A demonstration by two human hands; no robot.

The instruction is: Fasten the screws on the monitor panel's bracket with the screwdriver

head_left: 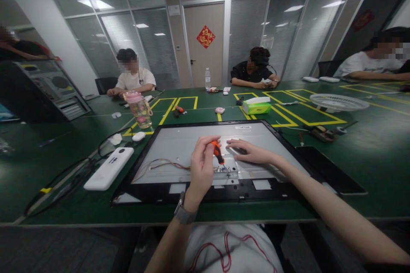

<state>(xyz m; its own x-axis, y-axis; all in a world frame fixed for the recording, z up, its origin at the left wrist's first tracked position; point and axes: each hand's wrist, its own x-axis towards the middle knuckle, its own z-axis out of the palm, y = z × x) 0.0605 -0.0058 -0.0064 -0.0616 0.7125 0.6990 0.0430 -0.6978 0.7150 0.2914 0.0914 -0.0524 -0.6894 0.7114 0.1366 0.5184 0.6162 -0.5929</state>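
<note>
My left hand (202,161) is wrapped round the handle of an orange and black screwdriver (218,152). The screwdriver leans, its tip down at a small metal bracket (229,172) near the front edge of a flat display panel (179,138). Whether the tip sits in a screw is too small to tell. Fingers stretched out, my right hand (251,152) rests on the panel's grey metal back, just right of the screwdriver. Thin coloured wires (169,162) run leftward from the bracket area. A black frame surrounds the panel, which lies flat on the green table (96,209).
Left of the panel are a white power bank (109,169), a black cable (59,192) and a pink-lidded bottle (140,111). Beyond it stands a green tissue pack (256,106). A dark flat slab (329,169) and a white fan grille (338,102) lie right. Several people sit around the table.
</note>
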